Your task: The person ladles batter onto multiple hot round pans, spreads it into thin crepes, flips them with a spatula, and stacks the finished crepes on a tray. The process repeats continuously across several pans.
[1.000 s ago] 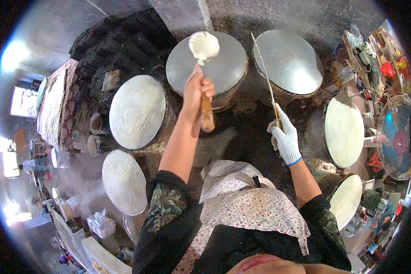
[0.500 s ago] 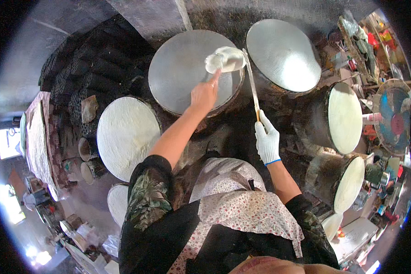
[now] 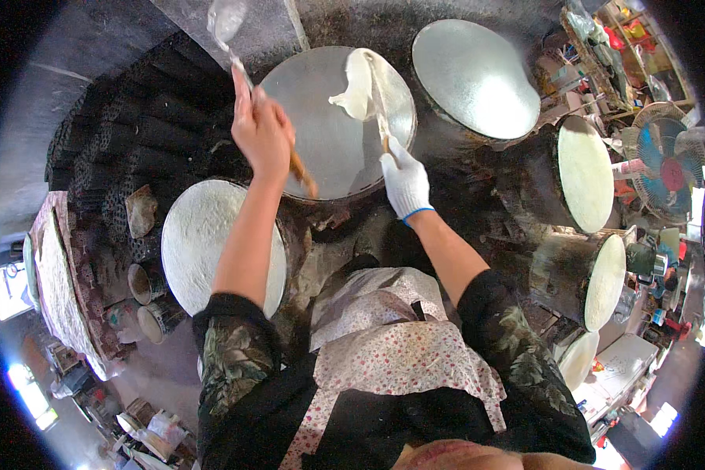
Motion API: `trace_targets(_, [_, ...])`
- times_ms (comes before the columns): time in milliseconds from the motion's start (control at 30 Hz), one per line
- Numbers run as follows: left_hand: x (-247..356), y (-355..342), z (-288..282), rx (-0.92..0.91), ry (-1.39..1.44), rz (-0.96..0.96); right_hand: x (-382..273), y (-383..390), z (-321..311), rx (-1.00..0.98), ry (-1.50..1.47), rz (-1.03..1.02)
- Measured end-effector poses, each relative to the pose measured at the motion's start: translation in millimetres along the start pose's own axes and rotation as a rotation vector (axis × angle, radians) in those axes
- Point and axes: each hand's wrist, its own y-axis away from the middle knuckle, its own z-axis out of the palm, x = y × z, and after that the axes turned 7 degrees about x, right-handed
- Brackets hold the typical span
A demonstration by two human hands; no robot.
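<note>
My bare left hand (image 3: 260, 133) is closed round the wooden handle of a ladle (image 3: 227, 22). The ladle's bowl is smeared with white and raised beyond the left edge of a round metal griddle (image 3: 298, 94). My right hand (image 3: 406, 178), in a white knit glove, grips a long, thin batter spreader (image 3: 379, 100) by its handle end. The spreader reaches over the griddle's right half. A curved streak of thick white batter (image 3: 359, 84) lies along the spreader's left side, and the rest of the griddle surface is bare grey metal.
A second shiny griddle (image 3: 478, 78) stands at the far right. White-coated round griddles lie to the left (image 3: 211, 243) and right (image 3: 586, 176). Dark stacked cylinders (image 3: 153, 117) fill the far left. A fan (image 3: 666, 168) and cluttered shelves stand at the right edge.
My left hand has drawn back up and left with the ladle, off the batter. My right hand has moved left and away from me, bringing the spreader over the griddle into the batter, now a streak.
</note>
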Motion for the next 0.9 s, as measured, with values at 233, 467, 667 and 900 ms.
trace_targets(233, [26,111,-84,-0.116,-0.097,-0.466,-23,8,1,-0.152,0.338,0.009])
trace_targets(467, [43,139,-132,-0.092,-0.084,-0.376,-35,2,9,0.018,0.200,0.089])
trace_targets(667, [54,159,-145,-0.042,-0.049,-0.414,-27,-2,33,-0.161,0.462,-0.274])
trace_targets(900, [67,172,-155,0.129,-0.161,-0.476,-13,-16,38,-0.201,0.656,-0.167])
